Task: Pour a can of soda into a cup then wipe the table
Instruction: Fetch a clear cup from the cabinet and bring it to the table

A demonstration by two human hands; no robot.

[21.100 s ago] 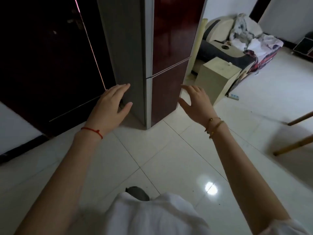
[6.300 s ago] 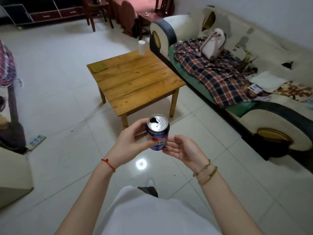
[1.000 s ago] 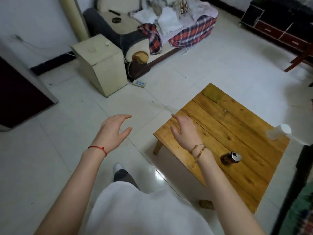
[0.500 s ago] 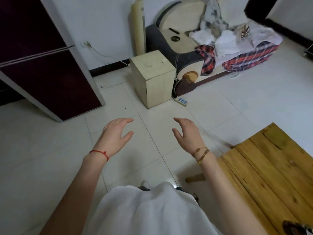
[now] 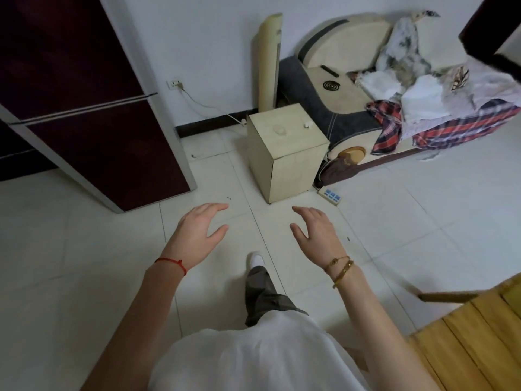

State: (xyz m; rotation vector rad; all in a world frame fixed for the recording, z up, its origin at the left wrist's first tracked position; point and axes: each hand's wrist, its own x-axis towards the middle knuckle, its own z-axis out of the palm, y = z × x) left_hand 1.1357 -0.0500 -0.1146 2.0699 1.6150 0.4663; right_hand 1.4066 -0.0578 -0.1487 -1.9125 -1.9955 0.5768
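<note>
From the head view I see both hands held out over the white floor, holding nothing. The left hand (image 5: 198, 234) has its fingers loosely apart and a little bent; the right hand (image 5: 317, 234) is the same. The wooden table (image 5: 465, 342) shows only as a corner at the near right, so the right hand is nearer to it. Can and cup are out of view; I judge I must turn right to reach them.
</note>
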